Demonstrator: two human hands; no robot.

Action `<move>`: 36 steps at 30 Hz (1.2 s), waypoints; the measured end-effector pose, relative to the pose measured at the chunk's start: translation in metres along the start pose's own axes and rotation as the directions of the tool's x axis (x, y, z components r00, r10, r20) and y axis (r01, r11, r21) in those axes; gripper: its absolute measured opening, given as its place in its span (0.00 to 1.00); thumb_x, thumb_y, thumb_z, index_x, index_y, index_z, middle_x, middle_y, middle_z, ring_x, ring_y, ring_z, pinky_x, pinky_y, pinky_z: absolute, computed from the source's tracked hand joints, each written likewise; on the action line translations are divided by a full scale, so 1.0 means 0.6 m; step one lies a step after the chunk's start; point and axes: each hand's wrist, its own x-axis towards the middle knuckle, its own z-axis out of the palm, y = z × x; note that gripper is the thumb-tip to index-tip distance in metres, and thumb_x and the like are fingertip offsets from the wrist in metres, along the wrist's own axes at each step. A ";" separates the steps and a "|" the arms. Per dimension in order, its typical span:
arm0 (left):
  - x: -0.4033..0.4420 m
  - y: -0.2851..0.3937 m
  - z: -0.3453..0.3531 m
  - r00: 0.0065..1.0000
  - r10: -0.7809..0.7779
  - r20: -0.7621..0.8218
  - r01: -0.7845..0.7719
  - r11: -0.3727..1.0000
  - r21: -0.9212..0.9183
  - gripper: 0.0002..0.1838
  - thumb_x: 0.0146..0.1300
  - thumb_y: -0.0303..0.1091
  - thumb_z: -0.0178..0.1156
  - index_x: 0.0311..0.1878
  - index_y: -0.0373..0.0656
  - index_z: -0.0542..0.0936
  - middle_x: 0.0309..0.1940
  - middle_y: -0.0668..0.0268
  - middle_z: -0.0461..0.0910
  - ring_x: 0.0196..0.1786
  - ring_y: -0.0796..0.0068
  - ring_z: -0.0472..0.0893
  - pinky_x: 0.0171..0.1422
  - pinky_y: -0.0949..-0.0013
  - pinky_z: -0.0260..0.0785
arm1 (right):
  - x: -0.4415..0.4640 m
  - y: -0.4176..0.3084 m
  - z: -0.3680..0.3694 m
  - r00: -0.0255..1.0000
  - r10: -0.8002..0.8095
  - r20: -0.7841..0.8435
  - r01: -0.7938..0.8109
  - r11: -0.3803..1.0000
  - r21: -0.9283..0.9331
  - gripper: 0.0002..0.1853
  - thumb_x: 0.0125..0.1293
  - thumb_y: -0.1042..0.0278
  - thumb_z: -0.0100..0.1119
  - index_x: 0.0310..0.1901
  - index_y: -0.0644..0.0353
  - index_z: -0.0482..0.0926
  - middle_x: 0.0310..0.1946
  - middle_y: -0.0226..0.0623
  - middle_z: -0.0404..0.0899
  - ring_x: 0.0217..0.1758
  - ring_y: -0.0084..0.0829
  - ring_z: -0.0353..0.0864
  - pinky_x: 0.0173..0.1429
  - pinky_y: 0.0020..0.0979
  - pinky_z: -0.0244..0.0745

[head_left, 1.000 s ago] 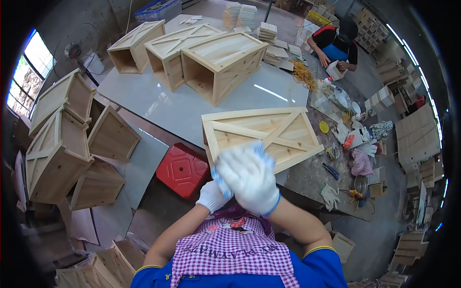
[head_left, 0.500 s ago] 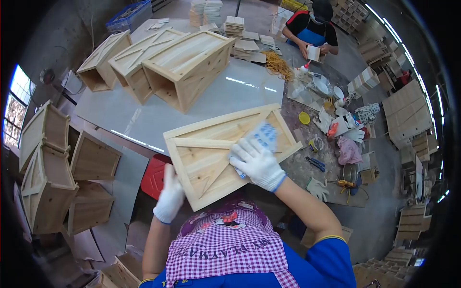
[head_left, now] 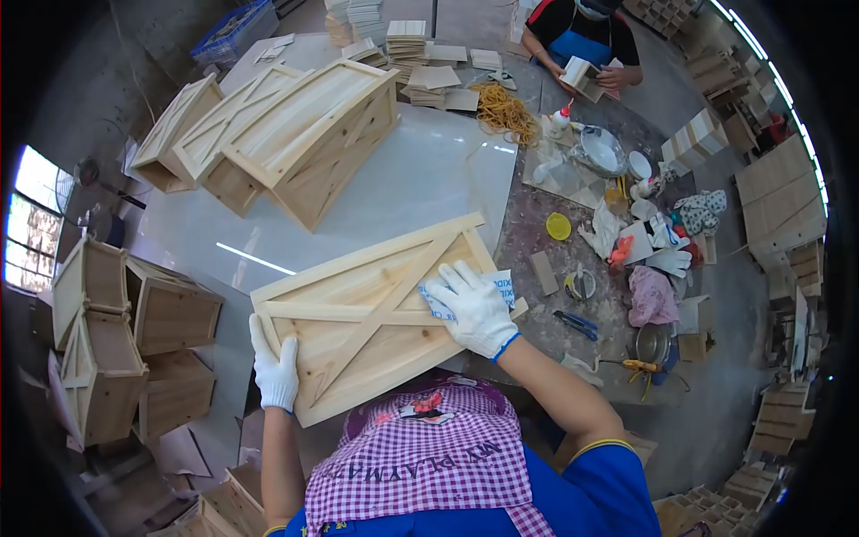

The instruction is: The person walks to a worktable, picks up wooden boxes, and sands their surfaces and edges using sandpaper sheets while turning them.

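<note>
A pale wooden crate with a crossed-brace face turned up lies in front of me, at the near edge of the table. My left hand, in a white knit glove, holds the crate's left end, thumb on the face and fingers along the edge. My right hand, gloved too, presses a sheet of sandpaper against the right part of the face. Blue print shows on the sheet's back; its gritty side is hidden.
Several finished crates rest on the grey table; more crates are stacked at left. On the right-hand worktop lie pliers, a yellow lid, gloves and rubber bands. Opposite, a co-worker handles a small wooden box.
The sandpaper and my right hand have shifted slightly on the crate's face. My left hand now sits over the left end, thumb on the face. The crate appears further left as the view turned.
</note>
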 end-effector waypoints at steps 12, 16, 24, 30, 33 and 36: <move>0.019 0.007 0.015 0.998 0.018 -0.066 -0.013 0.996 0.085 0.41 0.76 0.37 0.59 0.88 0.48 0.55 0.80 0.49 0.70 0.75 0.52 0.76 0.79 0.57 0.65 | -0.039 -0.045 -0.080 0.964 -0.267 0.017 0.220 0.825 0.521 0.15 0.69 0.70 0.62 0.55 0.50 0.86 0.43 0.38 0.87 0.46 0.44 0.88 0.54 0.44 0.83; 0.008 0.012 0.008 0.998 -0.064 -0.025 0.064 0.997 0.032 0.40 0.77 0.31 0.57 0.88 0.43 0.54 0.85 0.52 0.61 0.83 0.58 0.67 0.86 0.60 0.56 | 0.049 0.133 -0.126 0.964 0.085 -0.254 -0.012 0.960 0.278 0.24 0.66 0.81 0.60 0.62 0.51 0.85 0.59 0.45 0.87 0.65 0.56 0.84 0.70 0.46 0.79; 0.010 -0.038 0.006 0.996 -0.012 -0.085 0.006 0.998 -0.070 0.39 0.76 0.28 0.56 0.88 0.44 0.56 0.84 0.54 0.63 0.82 0.60 0.68 0.85 0.63 0.58 | -0.029 0.143 -0.125 0.840 -0.150 0.522 -0.051 0.935 0.352 0.29 0.64 0.79 0.58 0.67 0.49 0.84 0.63 0.49 0.84 0.71 0.53 0.81 0.72 0.47 0.76; 0.005 -0.002 0.016 0.993 -0.087 -0.080 0.082 0.995 -0.061 0.40 0.76 0.35 0.58 0.88 0.50 0.57 0.80 0.49 0.71 0.76 0.54 0.77 0.80 0.61 0.65 | 0.046 0.188 -0.110 0.911 0.391 -0.131 -0.344 0.896 0.282 0.26 0.65 0.80 0.59 0.64 0.48 0.86 0.50 0.50 0.89 0.51 0.53 0.90 0.55 0.46 0.84; 0.001 0.036 0.007 0.982 -0.180 -0.050 0.180 0.984 -0.014 0.40 0.76 0.33 0.58 0.88 0.49 0.57 0.80 0.48 0.70 0.76 0.55 0.76 0.80 0.61 0.65 | 0.068 0.149 -0.025 0.849 0.525 0.050 -0.528 0.844 0.098 0.26 0.66 0.80 0.60 0.65 0.51 0.85 0.50 0.50 0.89 0.51 0.52 0.90 0.55 0.46 0.85; 0.008 0.029 0.008 0.976 -0.204 -0.071 0.207 0.978 0.036 0.40 0.75 0.36 0.58 0.88 0.52 0.56 0.77 0.46 0.72 0.73 0.50 0.78 0.77 0.58 0.68 | 0.084 0.064 -0.019 0.909 0.366 0.198 -0.393 0.911 0.122 0.26 0.67 0.81 0.61 0.66 0.53 0.84 0.53 0.52 0.89 0.53 0.51 0.91 0.56 0.46 0.85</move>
